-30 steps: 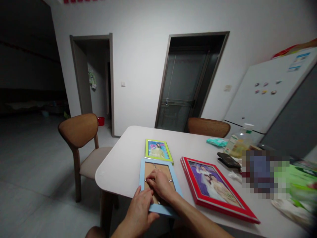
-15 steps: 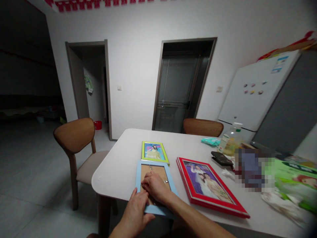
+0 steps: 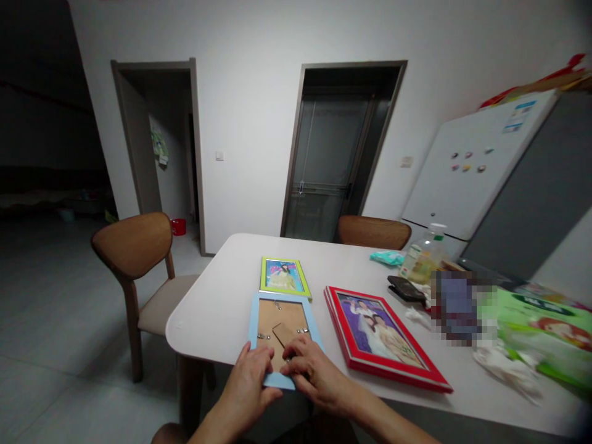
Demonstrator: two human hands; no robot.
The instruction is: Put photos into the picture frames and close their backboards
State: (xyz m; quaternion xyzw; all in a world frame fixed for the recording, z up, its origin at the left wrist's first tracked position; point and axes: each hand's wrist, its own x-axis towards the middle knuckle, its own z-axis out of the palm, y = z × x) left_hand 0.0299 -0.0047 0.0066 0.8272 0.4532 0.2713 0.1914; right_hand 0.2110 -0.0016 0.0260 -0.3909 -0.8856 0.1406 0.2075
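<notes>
A light-blue picture frame (image 3: 253, 320) lies face down at the table's near edge, its brown backing board (image 3: 268, 316) showing. Small metal clips sit on the top, left and right of the board, and a stand leg (image 3: 283, 335) lies in the middle. My left hand (image 3: 250, 376) grips the frame's lower left corner, thumb underneath. With curled fingers, my right hand (image 3: 312, 373) presses at the bottom of the backing, where a bit of metal shows by the fingertips. Beyond the blue frame, a lime-green picture frame (image 3: 263, 274) lies face up.
Right of my hands lie stacked red picture frames (image 3: 345, 345). Farther right on the white table (image 3: 208, 320) are a black wallet-like item (image 3: 407, 288), a plastic bottle (image 3: 425, 256), a teal packet (image 3: 387, 258), crumpled tissues and a green pack (image 3: 546, 327). Wooden chairs (image 3: 134, 243) stand at left and behind.
My right hand has moved from the left clip down to the bottom of the backing, uncovering the left clip and stand leg. My left hand still holds the corner. The view has shifted slightly.
</notes>
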